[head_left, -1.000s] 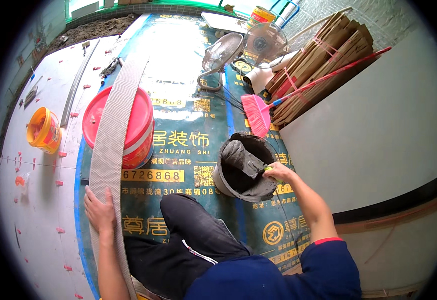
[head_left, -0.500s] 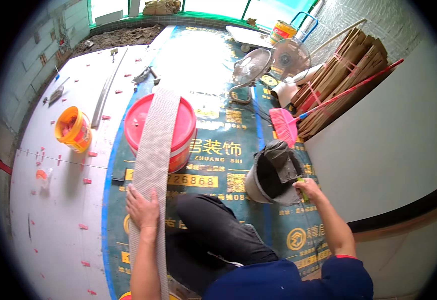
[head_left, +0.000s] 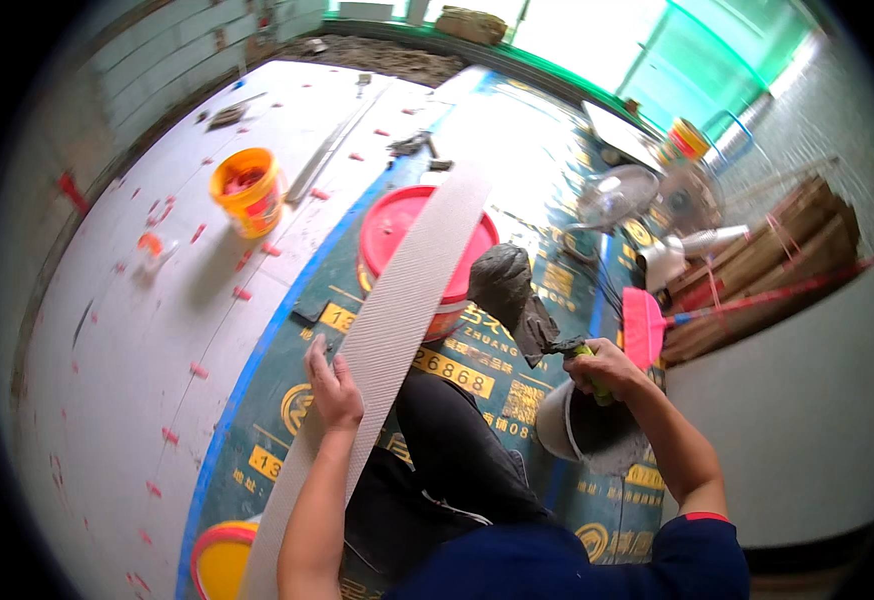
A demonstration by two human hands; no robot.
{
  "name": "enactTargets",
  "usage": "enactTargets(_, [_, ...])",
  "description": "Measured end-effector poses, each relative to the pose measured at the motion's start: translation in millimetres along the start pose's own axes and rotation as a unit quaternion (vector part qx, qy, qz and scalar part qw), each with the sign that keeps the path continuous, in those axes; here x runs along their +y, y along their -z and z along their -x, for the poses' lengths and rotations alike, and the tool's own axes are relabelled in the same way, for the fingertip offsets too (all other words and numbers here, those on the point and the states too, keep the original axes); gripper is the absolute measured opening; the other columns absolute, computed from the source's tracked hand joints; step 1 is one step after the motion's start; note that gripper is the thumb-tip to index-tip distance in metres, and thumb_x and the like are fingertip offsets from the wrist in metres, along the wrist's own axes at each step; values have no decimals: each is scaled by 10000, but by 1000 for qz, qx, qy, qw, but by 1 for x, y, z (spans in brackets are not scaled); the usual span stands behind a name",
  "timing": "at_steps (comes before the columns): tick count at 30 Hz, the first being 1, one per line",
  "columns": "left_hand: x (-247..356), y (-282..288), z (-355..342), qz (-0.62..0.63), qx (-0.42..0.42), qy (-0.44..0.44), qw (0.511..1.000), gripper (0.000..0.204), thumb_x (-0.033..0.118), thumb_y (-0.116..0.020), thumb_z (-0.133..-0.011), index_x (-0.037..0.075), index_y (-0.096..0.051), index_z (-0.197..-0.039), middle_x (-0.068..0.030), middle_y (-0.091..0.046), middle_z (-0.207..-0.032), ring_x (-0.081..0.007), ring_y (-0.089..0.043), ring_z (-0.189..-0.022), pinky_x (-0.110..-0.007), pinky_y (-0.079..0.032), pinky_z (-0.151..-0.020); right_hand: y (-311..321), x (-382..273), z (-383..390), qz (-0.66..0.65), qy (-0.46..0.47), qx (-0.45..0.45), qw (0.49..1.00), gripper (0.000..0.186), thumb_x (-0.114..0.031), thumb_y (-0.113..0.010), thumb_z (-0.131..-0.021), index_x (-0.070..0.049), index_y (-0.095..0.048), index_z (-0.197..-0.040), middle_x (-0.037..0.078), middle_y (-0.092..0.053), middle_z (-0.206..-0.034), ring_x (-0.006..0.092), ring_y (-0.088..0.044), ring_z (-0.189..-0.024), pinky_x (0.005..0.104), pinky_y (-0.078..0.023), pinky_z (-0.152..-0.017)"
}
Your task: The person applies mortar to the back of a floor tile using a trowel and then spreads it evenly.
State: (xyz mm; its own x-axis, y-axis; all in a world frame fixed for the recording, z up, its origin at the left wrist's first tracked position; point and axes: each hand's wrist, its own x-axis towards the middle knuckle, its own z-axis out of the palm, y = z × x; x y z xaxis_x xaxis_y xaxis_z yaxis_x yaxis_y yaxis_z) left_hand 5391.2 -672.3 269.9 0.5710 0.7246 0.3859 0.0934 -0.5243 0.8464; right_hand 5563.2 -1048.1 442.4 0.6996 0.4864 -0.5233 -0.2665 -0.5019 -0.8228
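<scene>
A long narrow tile strip (head_left: pixel 412 275), ribbed on its upward face, slants across the red-lidded bucket (head_left: pixel 397 225). Its near end lies by a yellow bucket (head_left: pixel 225 562) at the lower edge. My left hand (head_left: pixel 337 388) rests on the strip's left edge, fingers stretched out and apart. In my right hand (head_left: pixel 607 370) is the green handle of a trowel (head_left: pixel 537 332). A lump of wet grey mortar (head_left: pixel 502 283) sits on its blade, just right of the strip. Below my right hand stands a grey bucket (head_left: pixel 569 425) with mortar inside.
On the white tiled floor (head_left: pixel 147 390) with red levelling wedges stands an orange bucket (head_left: pixel 249 195). A long metal straightedge (head_left: pixel 329 150) lies behind it. At right are a pink broom (head_left: pixel 643 328), bundled cardboard (head_left: pixel 777 270) and a fan (head_left: pixel 617 197). Printed green sheeting (head_left: pixel 477 350) covers the floor around me.
The trowel has come up out of the grey bucket with mortar and moved left toward the strip. My left hand stays on the strip. The whole view has turned.
</scene>
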Motion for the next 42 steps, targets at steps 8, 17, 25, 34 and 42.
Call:
enactTargets(8, [10, 56, 14, -153, 15, 102, 983, 226, 119, -489, -963, 28, -647, -1095, -158, -672, -1047, -350, -648, -967, -434, -513, -864, -49, -99, -109, 332, 49, -209, 918, 206, -244, -720, -833, -51, -649, -825, -9, -568, -626, 77, -502, -503, 257, -388, -460])
enactTargets(17, [8, 61, 39, -330, 38, 121, 935, 206, 190, -514, -943, 46, -601, -825, -162, -669, -829, -377, -645, -814, -502, -507, -729, -31, -129, -214, 606, 349, -137, 702, 301, -292, -767, -722, -92, -706, -939, 143, -687, -765, 317, -676, -717, 421, -528, -690])
enactTargets(25, [7, 59, 35, -335, 33, 138, 931, 219, 206, -516, -933, 39, -597, -817, -195, -666, -804, -414, -649, -781, -522, -505, -696, 55, -155, -263, 688, 468, 63, 552, 214, -303, -703, -784, -154, -681, -936, 64, -696, -802, 286, -687, -782, 425, -536, -723])
enactTargets(34, [14, 53, 30, -357, -11, 153, 922, 295, 271, -491, -966, 49, -611, -813, -204, -664, -779, -428, -644, -754, -542, -493, -690, 145, -121, -308, 701, 408, 211, 546, 208, -268, -756, -761, -167, -648, -907, 48, -699, -864, 246, -698, -836, 399, -527, -749])
enactTargets(42, [19, 53, 29, -400, -40, 131, 906, 348, 319, -459, -983, 62, -625, -817, -202, -678, -802, -429, -644, -757, -546, -488, -702, 155, -77, -342, 643, 404, 349, 549, 41, -183, -636, -821, -148, -655, -819, 51, -686, -783, 242, -705, -750, 408, -539, -689])
